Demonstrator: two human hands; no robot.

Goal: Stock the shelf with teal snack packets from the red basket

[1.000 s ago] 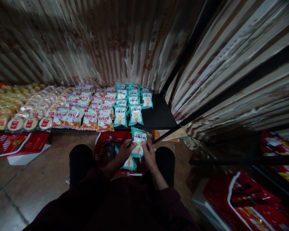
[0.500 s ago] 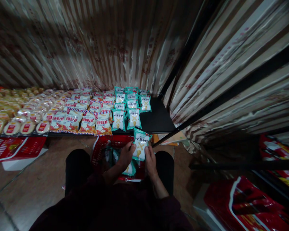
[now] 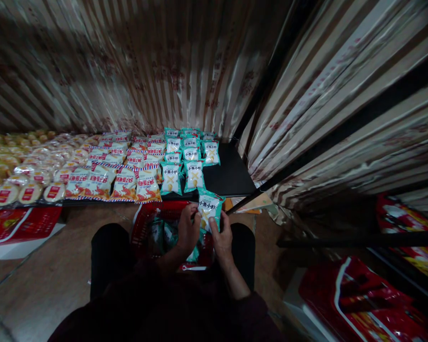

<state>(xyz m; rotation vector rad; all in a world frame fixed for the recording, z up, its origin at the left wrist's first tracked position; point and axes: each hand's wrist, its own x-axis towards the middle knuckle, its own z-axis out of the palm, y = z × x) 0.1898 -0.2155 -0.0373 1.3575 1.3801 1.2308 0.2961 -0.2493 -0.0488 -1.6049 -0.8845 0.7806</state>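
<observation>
A teal-and-white snack bag (image 3: 207, 204) is held upright between my two hands, above the front of a red basket (image 3: 140, 227). My left hand (image 3: 188, 230) grips its left edge, fingers curled. My right hand (image 3: 222, 237) has the lower right side, with the thumb across its front. Inside the basket lie several teal snack bags (image 3: 169, 233), partly hidden by my left arm. Just beyond, matching teal bags (image 3: 194, 175) stand in rows on a black shelf (image 3: 230, 173).
Left of the teal bags are orange-and-white snack bags (image 3: 123, 183) and round wrapped cakes (image 3: 30, 191). A black post (image 3: 260, 190) slants up from the shelf's right corner. Red baskets stand at left (image 3: 32, 223) and lower right (image 3: 324, 289). A striped curtain (image 3: 146, 61) hangs behind.
The held bag is tilted slightly and sits a little lower in my hands. My right thumb has moved onto its front, and my left fingers have shifted up its edge. The view has shifted slightly.
</observation>
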